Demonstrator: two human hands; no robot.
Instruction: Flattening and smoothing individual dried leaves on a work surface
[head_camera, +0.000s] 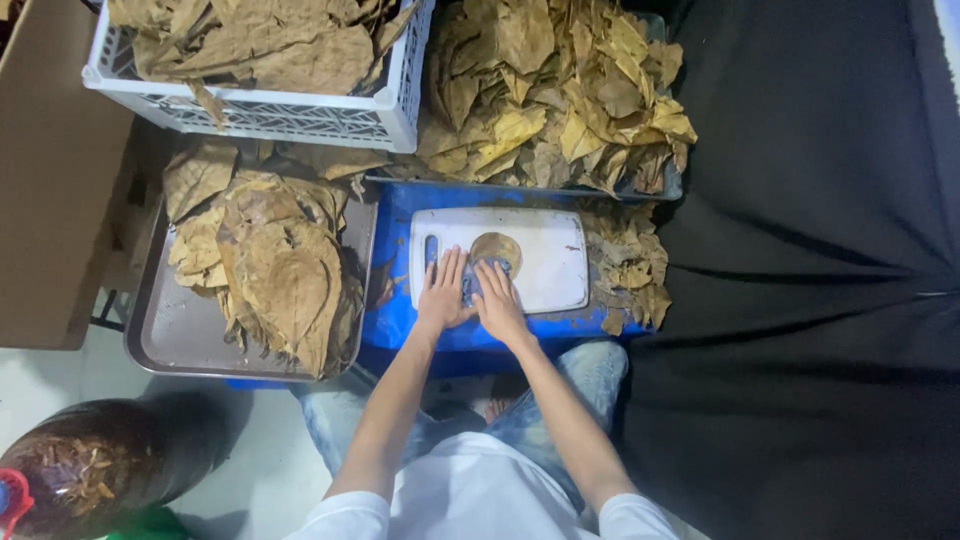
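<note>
2 hands, left hand (441, 293) and right hand (497, 298), press flat with open fingers on the white cutting board (555, 260), seemingly over a small bluish tool beside a brown leaf (497, 246).

Left hand (442, 290) and right hand (497, 298) flat, side by side, fingers extended

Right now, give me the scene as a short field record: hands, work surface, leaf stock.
left hand: flat on cutting board, palm down
right hand: flat on board, beside the left
board: white, on a blue box
under hands: round brown leaf piece
tray: metal, stack of large dried leaves
basket: white, holds dried leaves
leaf pile: loose, behind board
</note>
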